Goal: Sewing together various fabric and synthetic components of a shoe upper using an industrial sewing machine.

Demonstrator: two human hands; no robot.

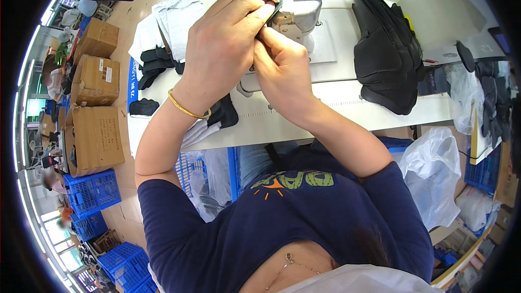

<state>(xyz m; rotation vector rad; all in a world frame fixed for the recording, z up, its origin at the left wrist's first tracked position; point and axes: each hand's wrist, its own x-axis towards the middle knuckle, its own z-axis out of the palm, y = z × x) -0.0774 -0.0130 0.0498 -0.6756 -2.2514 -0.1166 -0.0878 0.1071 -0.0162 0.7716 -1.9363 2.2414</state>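
Note:
Both my hands are together at the head of a sewing machine [304, 16], right by its needle area. Closed fingers of my left hand [217, 40] pinch a dark fabric piece [277, 12], of which only a thin edge shows. Just below and to the right, my right hand [285, 70] is also closed, thumb and fingers pressed together on the lower end of that piece. My fingers hide most of the fabric and the needle. Right of the machine lies a thick stack of black fabric pieces [385, 54].
White and black fabric pieces [176, 19] lie on the table's left side, partly behind my left arm. Cardboard boxes [97, 135] and blue crates [92, 192] line the floor at left. A white plastic bag [434, 173] hangs at the right near my elbow.

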